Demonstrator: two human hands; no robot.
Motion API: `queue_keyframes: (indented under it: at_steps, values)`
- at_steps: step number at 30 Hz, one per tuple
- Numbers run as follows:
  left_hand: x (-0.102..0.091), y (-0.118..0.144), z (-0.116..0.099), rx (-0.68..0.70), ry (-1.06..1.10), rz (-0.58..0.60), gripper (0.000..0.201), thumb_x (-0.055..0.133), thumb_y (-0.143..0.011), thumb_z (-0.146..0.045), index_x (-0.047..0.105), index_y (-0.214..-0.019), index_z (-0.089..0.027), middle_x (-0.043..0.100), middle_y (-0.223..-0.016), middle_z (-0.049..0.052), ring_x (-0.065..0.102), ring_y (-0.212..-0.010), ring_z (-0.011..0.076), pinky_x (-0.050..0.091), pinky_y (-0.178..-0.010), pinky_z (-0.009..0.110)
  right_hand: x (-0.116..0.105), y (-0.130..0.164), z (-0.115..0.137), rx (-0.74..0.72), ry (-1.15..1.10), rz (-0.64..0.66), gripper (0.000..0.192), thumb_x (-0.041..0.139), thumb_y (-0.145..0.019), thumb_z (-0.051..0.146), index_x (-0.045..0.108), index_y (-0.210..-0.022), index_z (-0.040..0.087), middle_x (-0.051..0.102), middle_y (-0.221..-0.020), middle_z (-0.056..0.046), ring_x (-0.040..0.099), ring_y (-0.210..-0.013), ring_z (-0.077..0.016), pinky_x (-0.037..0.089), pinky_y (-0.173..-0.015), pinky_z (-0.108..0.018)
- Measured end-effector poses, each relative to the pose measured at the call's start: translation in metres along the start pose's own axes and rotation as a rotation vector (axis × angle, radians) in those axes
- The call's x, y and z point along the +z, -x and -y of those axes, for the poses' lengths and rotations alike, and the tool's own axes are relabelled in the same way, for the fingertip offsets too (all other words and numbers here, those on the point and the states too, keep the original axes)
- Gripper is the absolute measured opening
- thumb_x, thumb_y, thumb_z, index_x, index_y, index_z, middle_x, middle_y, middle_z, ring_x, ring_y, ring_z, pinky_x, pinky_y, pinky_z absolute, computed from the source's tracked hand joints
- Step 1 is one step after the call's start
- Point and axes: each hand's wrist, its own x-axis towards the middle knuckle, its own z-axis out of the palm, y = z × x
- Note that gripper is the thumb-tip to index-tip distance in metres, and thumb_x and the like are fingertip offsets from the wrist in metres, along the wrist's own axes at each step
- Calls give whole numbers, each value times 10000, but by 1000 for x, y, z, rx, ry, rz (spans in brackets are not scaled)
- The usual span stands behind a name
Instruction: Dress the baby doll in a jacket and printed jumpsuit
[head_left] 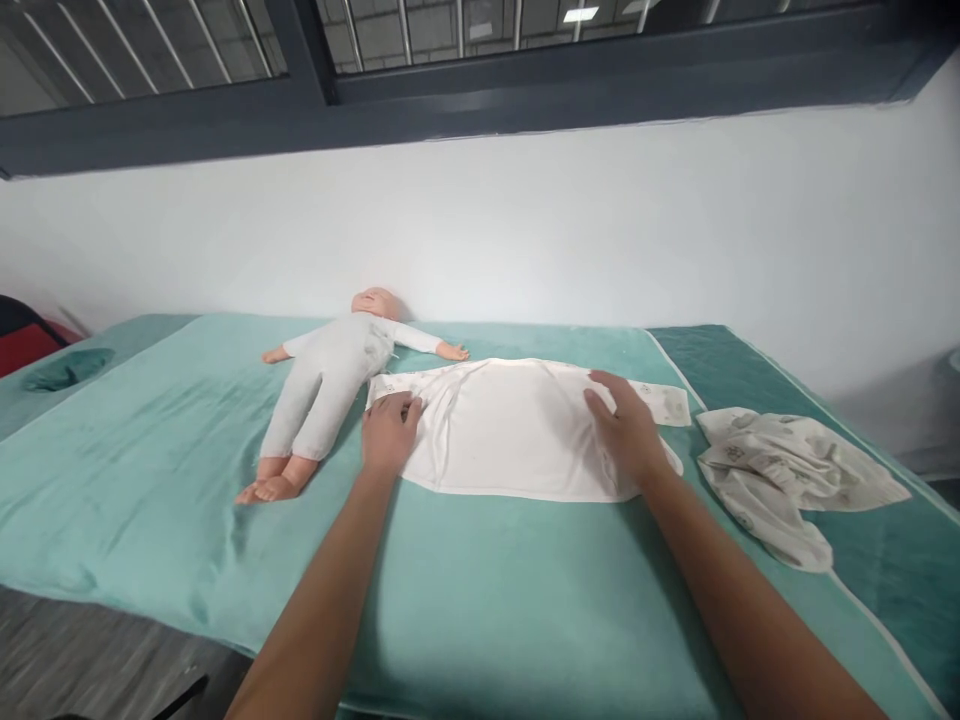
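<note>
A white baby top (pixel 510 430) lies spread flat on the green cover, plain side up, with patterned sleeves out to both sides. My left hand (pixel 390 430) rests on its left side by the sleeve, fingers loosely bent and apart from the thumb. Over the right side is my right hand (pixel 626 425), open, thumb and fingers spread at the cloth near the other sleeve. Left of the top, a baby doll (pixel 330 365) in a white body lies face up, arms stretched out.
A crumpled patterned baby garment (pixel 795 475) lies at the right on the green bed cover (pixel 510 600). Behind the bed rises a white wall (pixel 525 230) below a dark window frame (pixel 525 100). Something red and black (pixel 26 335) shows at the far left.
</note>
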Motion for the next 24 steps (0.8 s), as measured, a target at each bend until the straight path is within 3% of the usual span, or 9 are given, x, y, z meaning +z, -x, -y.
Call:
queue_keyframes:
  at_steps: [4,7,11,14,16,20,24]
  values:
    - [-5,11,-5,2,6,-34,241,494,-914,-396,631,-835,-214,729,-1002,57,607,-1036,229,421,-910,342,40,8,56,-18,-221,206,406,487,-907,474,574,-1223,235,574,-1339,-81,514,-1263,-239,390,-1088,-436]
    - [-9,20,-9,-79,2,-13,236,530,-899,-428,630,-886,-214,723,-930,52,639,-917,226,445,-820,332,74,-4,91,34,-330,357,397,520,-889,446,559,-1231,249,553,-1354,-73,540,-1232,-227,439,-1037,-406]
    - [-13,34,-12,-203,-23,-8,281,566,-883,-444,639,-1027,-214,724,-996,68,658,-930,254,448,-774,343,118,-30,118,42,-318,321,338,498,-890,397,574,-1167,219,574,-1271,-94,597,-1100,-222,474,-948,-385]
    - [-19,47,-13,-302,-20,-12,291,573,-880,-435,660,-1011,-190,730,-940,89,661,-904,282,448,-789,372,143,-37,120,23,-281,271,275,483,-886,356,595,-1081,198,586,-1170,-97,609,-971,-201,462,-933,-377]
    - [-22,53,-16,-327,112,-27,244,573,-885,-407,662,-952,-190,726,-891,67,663,-863,254,456,-771,350,152,-37,116,35,-270,277,260,488,-879,362,598,-1042,192,586,-1119,-93,604,-915,-189,463,-911,-367]
    - [-26,58,-33,-182,406,-139,156,558,-904,-325,634,-854,-199,680,-818,11,634,-783,167,461,-720,275,149,-37,105,123,-320,292,276,491,-875,434,591,-992,204,603,-1051,-64,598,-878,-179,468,-857,-346]
    - [-17,63,-64,180,428,-181,113,531,-926,-229,634,-906,-186,659,-841,30,603,-805,158,456,-730,278,136,-45,99,189,-361,261,325,499,-859,513,583,-950,213,610,-1023,-43,595,-872,-176,459,-851,-346]
